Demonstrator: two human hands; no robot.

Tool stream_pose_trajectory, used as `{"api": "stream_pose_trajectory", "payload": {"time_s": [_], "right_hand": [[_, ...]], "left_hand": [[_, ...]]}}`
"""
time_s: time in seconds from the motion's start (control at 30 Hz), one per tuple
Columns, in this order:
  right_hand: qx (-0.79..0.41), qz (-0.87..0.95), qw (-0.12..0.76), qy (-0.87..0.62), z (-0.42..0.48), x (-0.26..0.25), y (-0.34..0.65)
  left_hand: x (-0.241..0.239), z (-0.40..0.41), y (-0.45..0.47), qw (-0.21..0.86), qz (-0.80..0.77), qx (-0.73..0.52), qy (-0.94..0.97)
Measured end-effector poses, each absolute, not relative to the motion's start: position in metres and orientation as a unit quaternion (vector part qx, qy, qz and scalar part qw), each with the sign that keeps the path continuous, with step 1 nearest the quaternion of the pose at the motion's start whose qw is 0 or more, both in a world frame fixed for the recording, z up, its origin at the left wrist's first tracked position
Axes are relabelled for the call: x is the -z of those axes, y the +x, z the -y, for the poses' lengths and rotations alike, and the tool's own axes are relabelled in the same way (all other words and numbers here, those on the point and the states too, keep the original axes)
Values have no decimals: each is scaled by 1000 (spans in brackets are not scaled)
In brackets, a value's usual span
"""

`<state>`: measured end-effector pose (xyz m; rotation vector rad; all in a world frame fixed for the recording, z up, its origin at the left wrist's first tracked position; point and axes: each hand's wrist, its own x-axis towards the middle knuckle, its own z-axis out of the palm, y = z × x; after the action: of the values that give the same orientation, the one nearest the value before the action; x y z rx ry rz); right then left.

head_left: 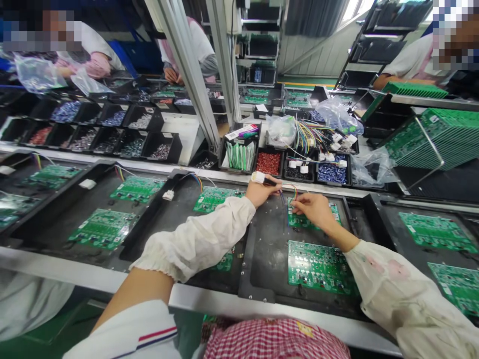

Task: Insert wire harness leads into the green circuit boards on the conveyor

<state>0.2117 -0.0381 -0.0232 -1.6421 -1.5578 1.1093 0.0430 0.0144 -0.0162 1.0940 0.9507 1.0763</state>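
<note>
My left hand (262, 190) is closed around a white connector (258, 177) whose coloured wires (288, 188) run to the right. My right hand (312, 207) pinches the free ends of those wires over a green circuit board (337, 215) at the far side of a black carrier tray (262, 249). A second green board (318, 267) lies on the same tray, nearer to me. Both arms wear white sleeve covers.
More black trays with green boards (105, 227) line the conveyor to left and right. Behind are black bins of parts: red pieces (268, 163), blue pieces (332, 173), wire harnesses (318, 137). Stacks of green boards (437, 137) stand at right. Other people work across the bench.
</note>
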Motion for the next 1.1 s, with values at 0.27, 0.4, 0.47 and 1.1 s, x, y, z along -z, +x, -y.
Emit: {"api": "stream_pose_trajectory", "payload": {"time_s": [0.27, 0.4, 0.47, 1.1], "right_hand": [[-334, 621, 326, -630, 29, 34, 209], [-315, 631, 326, -630, 30, 34, 210], [-306, 641, 325, -624, 30, 36, 210], [-233, 699, 224, -638, 34, 26, 214]], "left_hand": [[19, -16, 39, 619, -413, -452, 492], [18, -17, 39, 620, -409, -455, 491], [17, -16, 39, 618, -409, -455, 494], [18, -16, 39, 613, -415, -458, 493]]}}
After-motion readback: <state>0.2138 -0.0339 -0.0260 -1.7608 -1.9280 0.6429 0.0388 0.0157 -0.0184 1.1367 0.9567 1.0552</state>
